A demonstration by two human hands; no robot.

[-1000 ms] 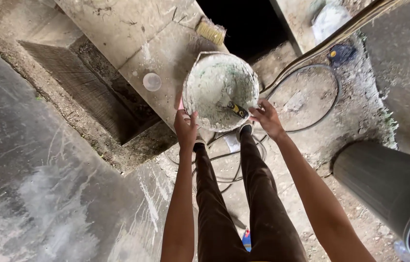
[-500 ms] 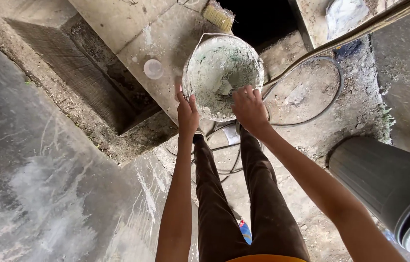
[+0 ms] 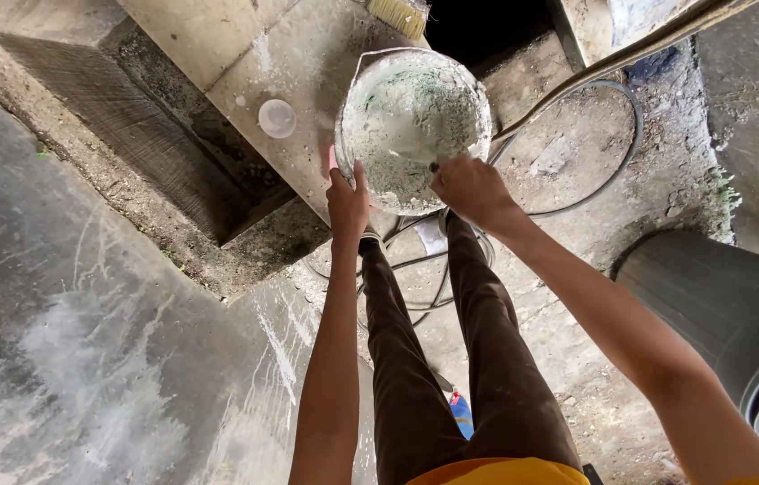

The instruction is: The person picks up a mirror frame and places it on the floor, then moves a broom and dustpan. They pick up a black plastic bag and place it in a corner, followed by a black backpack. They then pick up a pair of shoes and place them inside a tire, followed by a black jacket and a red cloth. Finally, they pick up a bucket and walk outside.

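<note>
Concrete floor, streaked pale; a slab ledge above it, a dark bin at right. Plaster-caked bucket held over the ledge edge, mouth tilted toward the camera, axis running rim to base, away and downward. Left hand grips the near rim, fingers pressed together; right hand clamps the rim, fingers curled. Step judged: lifting or repositioning. Next calls for steady two-handed support. Small white lid lies beside.

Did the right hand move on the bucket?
Yes. The right hand slid left along the bucket rim, closer to the left hand.
</note>
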